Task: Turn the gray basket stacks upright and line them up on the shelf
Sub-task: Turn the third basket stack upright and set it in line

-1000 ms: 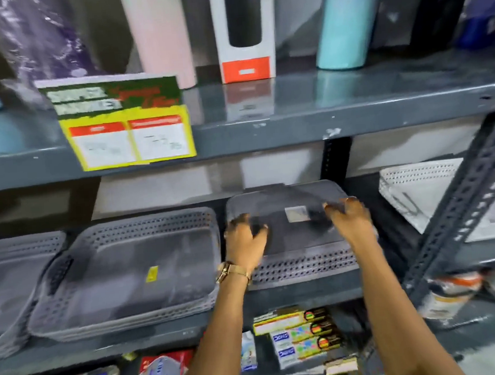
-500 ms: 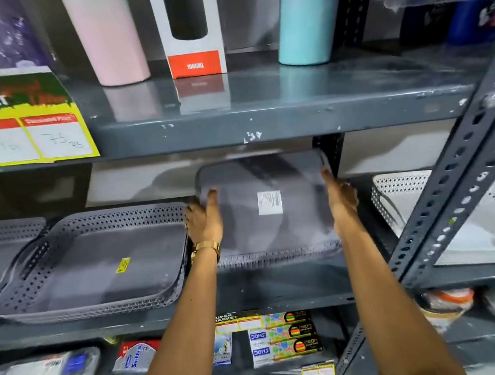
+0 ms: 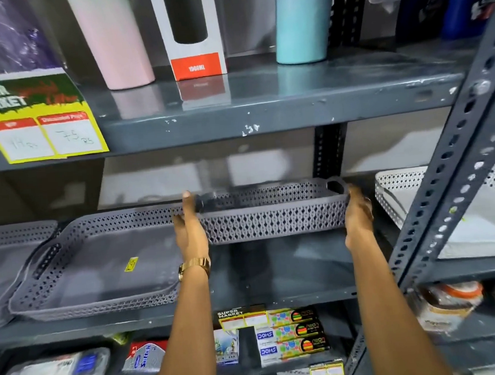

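1. The gray basket stack [image 3: 272, 215], perforated plastic with a diamond-lattice wall, is lifted above the metal shelf [image 3: 276, 273].
2. The left hand [image 3: 188, 224] clamps its left end; the right hand [image 3: 357, 211] clamps its right end.
3. Left of it, an upright gray basket stack [image 3: 92, 267] lies on the shelf.

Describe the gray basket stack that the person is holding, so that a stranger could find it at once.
Look at the middle shelf of the gray metal rack, below the teal tumbler. The held gray basket stack sits between the left hand and right hand. Unlike its neighbouring gray basket stack, it is lifted off the shelf.
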{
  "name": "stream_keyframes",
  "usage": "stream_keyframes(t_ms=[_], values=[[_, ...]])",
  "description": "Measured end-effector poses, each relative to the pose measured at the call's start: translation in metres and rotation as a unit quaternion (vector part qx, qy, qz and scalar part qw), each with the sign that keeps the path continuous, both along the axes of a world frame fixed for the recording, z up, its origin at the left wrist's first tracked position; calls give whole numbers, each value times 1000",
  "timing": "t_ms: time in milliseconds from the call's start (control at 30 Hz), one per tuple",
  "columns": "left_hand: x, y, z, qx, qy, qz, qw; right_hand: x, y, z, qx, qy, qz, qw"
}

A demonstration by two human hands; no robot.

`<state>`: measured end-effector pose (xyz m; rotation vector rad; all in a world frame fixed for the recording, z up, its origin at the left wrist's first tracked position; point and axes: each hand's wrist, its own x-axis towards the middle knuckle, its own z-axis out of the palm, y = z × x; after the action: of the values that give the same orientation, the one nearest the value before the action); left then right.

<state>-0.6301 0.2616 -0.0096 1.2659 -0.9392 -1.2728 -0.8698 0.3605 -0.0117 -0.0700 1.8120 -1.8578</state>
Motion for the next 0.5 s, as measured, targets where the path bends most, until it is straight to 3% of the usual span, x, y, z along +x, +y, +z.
stream_keyframes(t_ms=[167,333,500], values=[[3,18,-19,-22,-50,-6,999,12,13,-19,5,44,-45,998],[4,35,-37,-31,-183,-20,982,28,26,-50,14,95,-83,992],[8,51,-33,-32,-285,-39,957,44,42,-45,129,179,-81,972]])
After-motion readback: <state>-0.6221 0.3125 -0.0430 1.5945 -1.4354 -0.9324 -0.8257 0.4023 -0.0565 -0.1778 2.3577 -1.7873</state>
